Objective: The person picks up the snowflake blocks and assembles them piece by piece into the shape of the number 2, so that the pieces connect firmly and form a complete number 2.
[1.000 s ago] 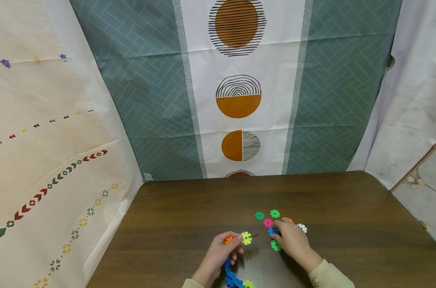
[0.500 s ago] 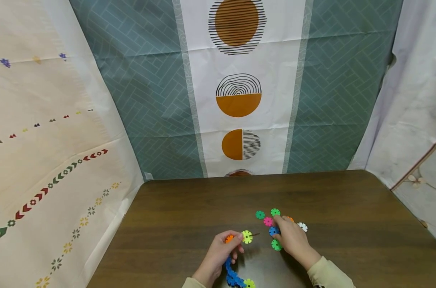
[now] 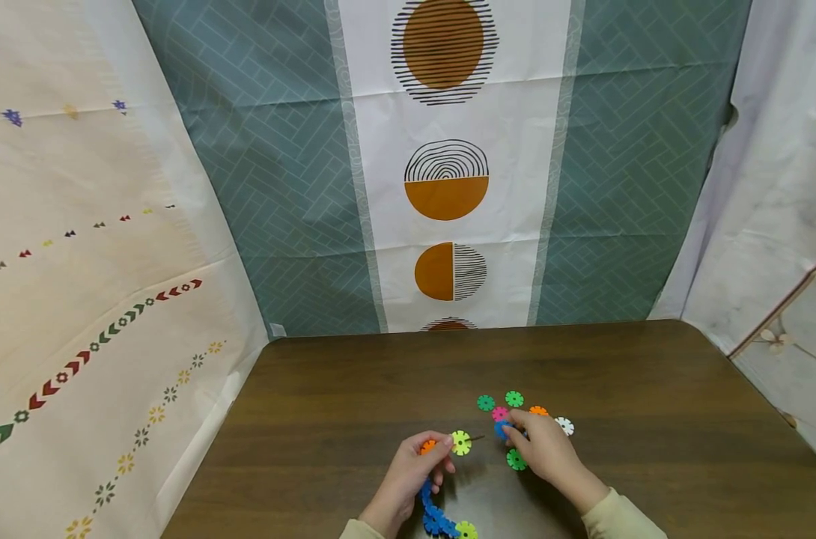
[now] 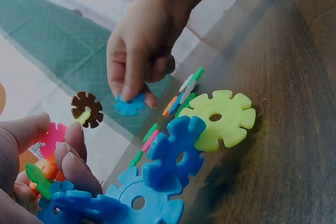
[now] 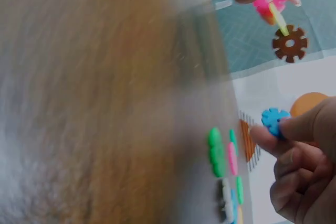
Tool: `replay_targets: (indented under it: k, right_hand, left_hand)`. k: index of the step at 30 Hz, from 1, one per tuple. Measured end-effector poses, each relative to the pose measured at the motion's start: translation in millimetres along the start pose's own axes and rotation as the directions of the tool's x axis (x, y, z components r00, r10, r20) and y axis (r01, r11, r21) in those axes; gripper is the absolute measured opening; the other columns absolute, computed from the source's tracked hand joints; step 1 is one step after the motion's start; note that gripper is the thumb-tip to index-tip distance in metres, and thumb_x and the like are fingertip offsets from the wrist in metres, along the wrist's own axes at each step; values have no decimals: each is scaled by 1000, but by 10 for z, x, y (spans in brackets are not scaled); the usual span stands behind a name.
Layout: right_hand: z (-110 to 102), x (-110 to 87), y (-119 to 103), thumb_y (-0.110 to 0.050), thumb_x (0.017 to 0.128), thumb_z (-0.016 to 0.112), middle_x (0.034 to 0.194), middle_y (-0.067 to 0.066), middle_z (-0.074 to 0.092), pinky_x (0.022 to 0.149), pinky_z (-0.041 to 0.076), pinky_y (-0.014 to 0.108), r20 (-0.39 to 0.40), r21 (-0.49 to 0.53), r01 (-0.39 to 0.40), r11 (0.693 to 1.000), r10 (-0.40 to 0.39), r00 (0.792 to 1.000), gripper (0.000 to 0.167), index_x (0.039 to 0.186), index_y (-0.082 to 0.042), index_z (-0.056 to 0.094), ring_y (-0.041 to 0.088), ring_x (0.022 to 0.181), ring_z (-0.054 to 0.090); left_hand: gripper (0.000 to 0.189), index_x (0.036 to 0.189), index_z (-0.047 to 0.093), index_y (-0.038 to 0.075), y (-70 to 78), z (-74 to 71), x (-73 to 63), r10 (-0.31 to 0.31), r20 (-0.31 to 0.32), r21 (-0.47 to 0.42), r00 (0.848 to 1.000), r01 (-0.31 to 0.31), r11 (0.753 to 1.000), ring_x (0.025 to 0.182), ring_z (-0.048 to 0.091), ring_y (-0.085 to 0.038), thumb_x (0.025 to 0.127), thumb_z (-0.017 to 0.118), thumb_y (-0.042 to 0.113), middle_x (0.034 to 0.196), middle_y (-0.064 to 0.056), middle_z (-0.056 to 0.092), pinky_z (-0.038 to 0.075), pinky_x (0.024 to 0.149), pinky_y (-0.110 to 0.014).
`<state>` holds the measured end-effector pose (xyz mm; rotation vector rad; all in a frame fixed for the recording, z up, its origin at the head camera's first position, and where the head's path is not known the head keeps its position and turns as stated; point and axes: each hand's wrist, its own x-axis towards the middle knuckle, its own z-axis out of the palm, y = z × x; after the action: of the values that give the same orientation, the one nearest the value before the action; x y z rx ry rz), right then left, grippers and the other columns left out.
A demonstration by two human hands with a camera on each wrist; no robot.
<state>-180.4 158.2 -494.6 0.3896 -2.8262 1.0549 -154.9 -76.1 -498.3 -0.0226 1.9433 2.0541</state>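
My left hand [image 3: 410, 473] holds a chain of slotted plastic discs. In the left wrist view a pink disc [image 4: 52, 139] sits at its fingers, joined through a yellow disc seen edge-on to a brown disc [image 4: 87, 109]. The chain's other side hangs below the hand as several linked blue discs [image 4: 139, 201], ending in a yellow-green disc [image 4: 223, 120]. To the right, my right hand [image 3: 548, 448] pinches a single blue disc [image 5: 274, 121] between thumb and forefinger. That blue disc is apart from the chain. Fingers partly cover the orange disc [image 3: 429, 447] at the left hand.
Loose discs lie on the brown table [image 3: 354, 404] around the right hand: a green disc [image 3: 516, 460], a white disc [image 3: 565, 426], an orange disc [image 3: 539, 411], a pink disc [image 3: 499, 413] and two more green ones behind. Patterned cloths hang beyond the table.
My right hand has taken hold of the blue disc and drawn it slightly left, uncovering more of the orange disc behind. The left hand and its chain have hardly moved.
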Motion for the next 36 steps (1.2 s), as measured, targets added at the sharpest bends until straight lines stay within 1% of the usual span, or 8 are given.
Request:
replay_targets:
  k: [2, 4, 8, 11, 16, 20, 27, 36]
  right_hand:
    - [-24, -7, -2, -10, 94, 64, 70, -10, 64, 53, 44, 24, 31, 114, 11, 993, -15, 999, 12, 83, -15, 63, 7, 66, 62]
    - [-48, -12, 3, -11, 96, 62, 74, -5, 66, 54, 46, 24, 62, 228, 17, 973, -32, 998, 5, 93, -9, 65, 13, 69, 65]
    - [-89, -16, 5, -15, 97, 61, 81, 8, 69, 58, 51, 27, 124, 392, -13, 920, -39, 992, 23, 112, 2, 62, 22, 73, 67]
    - [-110, -18, 6, -17, 98, 60, 83, 15, 69, 59, 53, 31, 154, 453, -11, 891, -66, 986, 25, 111, 4, 62, 27, 74, 67]
    - [-123, -33, -14, -18, 98, 60, 81, 16, 68, 54, 52, 31, 174, 496, -9, 868, -90, 981, 24, 108, 3, 64, 29, 73, 66]
    - [-122, -41, -41, -19, 98, 60, 79, 12, 68, 49, 47, 26, 189, 508, -27, 861, -81, 979, 23, 107, 2, 64, 27, 64, 62]
    - [-98, -38, -71, -18, 98, 61, 81, 18, 68, 47, 44, 24, 227, 544, -70, 836, -66, 972, 25, 109, 4, 63, 27, 61, 60]
    - [-53, -50, -72, -14, 99, 59, 76, 9, 68, 46, 42, 21, 212, 573, -67, 817, -69, 975, 22, 107, 5, 64, 12, 52, 51]
  left_hand:
    - [31, 106, 67, 3, -2, -3, 4, 1, 0, -6, 1000, -1, 1000, 46, 45, -9, 94, 66, 31, 66, 0, 64, 42, 43, -20]
    - [31, 106, 67, 3, -6, -5, 1, 4, -1, -8, 1000, -4, 1000, 46, 45, -8, 94, 66, 31, 66, 0, 64, 42, 43, -20]
    - [31, 105, 67, 2, -6, -9, -6, 11, 2, -17, 1000, -11, 1000, 46, 45, -8, 95, 65, 31, 66, 0, 63, 43, 43, -19]
    - [32, 106, 67, 1, -2, -10, -11, 13, 6, -23, 1000, -13, 1000, 45, 45, -8, 95, 65, 31, 66, -1, 63, 43, 43, -19]
    - [32, 106, 67, 1, 0, -1, -26, 17, 12, -30, 1000, -16, 999, 45, 45, -8, 95, 65, 31, 66, -1, 63, 43, 43, -19]
    - [32, 106, 66, -1, -7, 12, -30, 25, 25, -31, 999, -24, 999, 45, 45, -7, 95, 65, 29, 65, -1, 63, 43, 42, -19]
    - [32, 107, 66, -1, -21, 29, -25, 31, 38, -24, 999, -30, 999, 45, 45, -7, 96, 64, 28, 66, -1, 63, 42, 42, -19]
    - [31, 110, 64, -1, -21, 39, -43, 35, 69, -37, 997, -33, 999, 46, 46, -7, 98, 61, 28, 68, -1, 63, 42, 42, -18]
